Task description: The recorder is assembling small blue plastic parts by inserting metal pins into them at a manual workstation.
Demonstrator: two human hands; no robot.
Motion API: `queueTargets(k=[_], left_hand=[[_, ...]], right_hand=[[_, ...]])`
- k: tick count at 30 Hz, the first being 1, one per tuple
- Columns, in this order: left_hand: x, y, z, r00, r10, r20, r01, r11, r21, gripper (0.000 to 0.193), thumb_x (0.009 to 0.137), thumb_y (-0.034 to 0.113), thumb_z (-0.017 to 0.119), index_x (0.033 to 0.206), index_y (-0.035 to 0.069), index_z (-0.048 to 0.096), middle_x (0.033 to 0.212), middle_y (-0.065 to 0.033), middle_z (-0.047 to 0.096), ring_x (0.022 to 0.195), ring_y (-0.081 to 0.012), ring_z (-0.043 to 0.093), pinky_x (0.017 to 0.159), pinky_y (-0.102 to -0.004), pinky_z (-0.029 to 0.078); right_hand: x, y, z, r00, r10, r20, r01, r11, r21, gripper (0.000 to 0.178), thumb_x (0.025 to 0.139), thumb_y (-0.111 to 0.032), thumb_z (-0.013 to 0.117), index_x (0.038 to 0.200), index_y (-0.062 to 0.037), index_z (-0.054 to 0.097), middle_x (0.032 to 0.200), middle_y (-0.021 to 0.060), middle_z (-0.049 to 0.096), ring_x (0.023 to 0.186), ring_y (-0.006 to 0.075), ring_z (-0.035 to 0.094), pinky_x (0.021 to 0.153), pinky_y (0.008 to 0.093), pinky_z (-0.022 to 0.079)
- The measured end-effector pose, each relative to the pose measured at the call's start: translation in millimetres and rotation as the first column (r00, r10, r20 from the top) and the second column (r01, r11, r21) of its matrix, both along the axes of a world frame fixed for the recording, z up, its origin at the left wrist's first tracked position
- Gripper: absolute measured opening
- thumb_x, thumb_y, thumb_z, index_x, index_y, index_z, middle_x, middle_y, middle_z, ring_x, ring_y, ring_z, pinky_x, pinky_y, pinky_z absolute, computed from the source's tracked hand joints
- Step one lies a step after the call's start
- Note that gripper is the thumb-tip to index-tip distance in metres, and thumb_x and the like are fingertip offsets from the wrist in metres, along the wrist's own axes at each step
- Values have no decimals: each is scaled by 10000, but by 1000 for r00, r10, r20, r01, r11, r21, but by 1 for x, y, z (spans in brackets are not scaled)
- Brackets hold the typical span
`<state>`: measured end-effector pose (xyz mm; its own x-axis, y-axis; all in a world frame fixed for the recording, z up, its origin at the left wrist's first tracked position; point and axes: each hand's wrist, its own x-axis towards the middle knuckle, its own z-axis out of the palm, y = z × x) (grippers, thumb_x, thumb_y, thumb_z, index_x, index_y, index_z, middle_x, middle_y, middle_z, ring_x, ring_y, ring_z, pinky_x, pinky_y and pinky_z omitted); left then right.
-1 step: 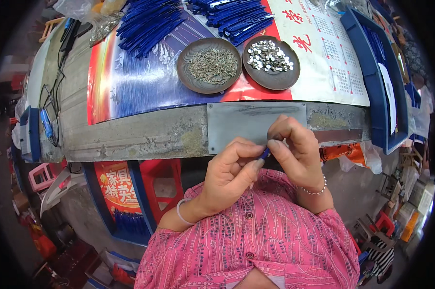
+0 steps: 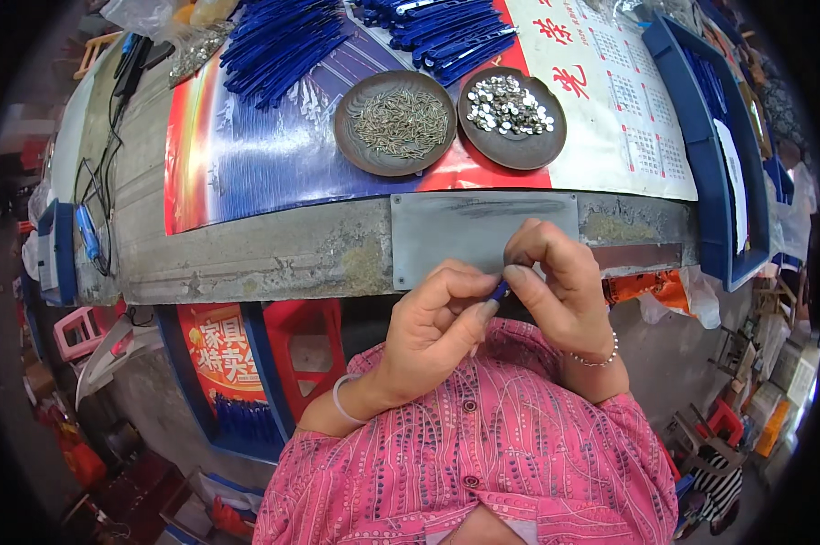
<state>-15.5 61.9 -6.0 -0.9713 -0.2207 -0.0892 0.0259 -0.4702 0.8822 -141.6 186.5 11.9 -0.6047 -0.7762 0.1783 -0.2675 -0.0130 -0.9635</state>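
Observation:
My left hand and my right hand meet in front of the table's near edge. Both pinch a small dark blue piece; the fingers cover most of it, so its kind does not show. Beyond them, a round brown dish holds thin metal pins. Touching its right side, a second brown dish carries small shiny round metal pieces. Long slim blue parts lie heaped at the far side, with another blue heap to their right.
A grey metal plate is fixed at the table's near edge. Under the dishes lies a printed calendar poster. Blue bins stand at the right and below the table, beside a red stool. Black cables run along the left.

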Motion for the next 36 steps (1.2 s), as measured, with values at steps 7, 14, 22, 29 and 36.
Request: queueTargets(k=[7, 14, 22, 29, 36], left_hand=[[-9, -8, 5, 999, -23, 36, 21, 997, 68, 189, 889, -49, 497, 1078, -42, 511, 960, -75, 493, 650, -76, 507, 515, -189, 418], [-47, -13, 7, 998, -24, 49, 43, 900, -434, 185, 861, -32, 537, 1041, -29, 581, 922, -50, 525, 705, -101, 518, 611, -213, 424], [-108, -4, -7, 977, -204, -64, 8, 334, -943, 161, 783, -20, 597, 939, 12, 620, 823, -119, 554, 732, -266, 586, 602, -318, 460], [-121, -15, -4, 923, -383, 49, 51, -5, -999, 203, 733, -14, 557, 913, 58, 618, 821, -96, 519, 675, -281, 570, 544, -375, 455], [-82, -57, 7, 933, -284, 219, 201, -91, -975, 244, 735, -16, 532, 958, 62, 592, 847, -109, 504, 743, -303, 581, 585, -398, 458]], right_hand=[[0, 8, -8, 889, -41, 456, 57, 998, -21, 125, 909, -98, 497, 846, 9, 513, 795, 52, 545, 635, 82, 485, 587, 204, 401], [0, 51, -18, 980, -117, 158, 90, 981, 172, 148, 905, -124, 525, 857, 15, 540, 800, 76, 575, 639, 102, 525, 596, 219, 429], [9, 76, -17, 994, -33, -104, 46, 991, 123, 100, 751, -40, 651, 789, -10, 563, 744, 102, 579, 652, 249, 574, 597, 322, 462], [9, 76, -20, 992, 37, -119, -20, 991, 136, 141, 770, -100, 663, 811, -31, 547, 742, 95, 541, 661, 270, 554, 609, 348, 445], [-1, 73, -11, 984, 58, -167, -35, 990, 136, 146, 782, -116, 652, 823, -29, 541, 748, 103, 541, 677, 281, 559, 623, 358, 449]])
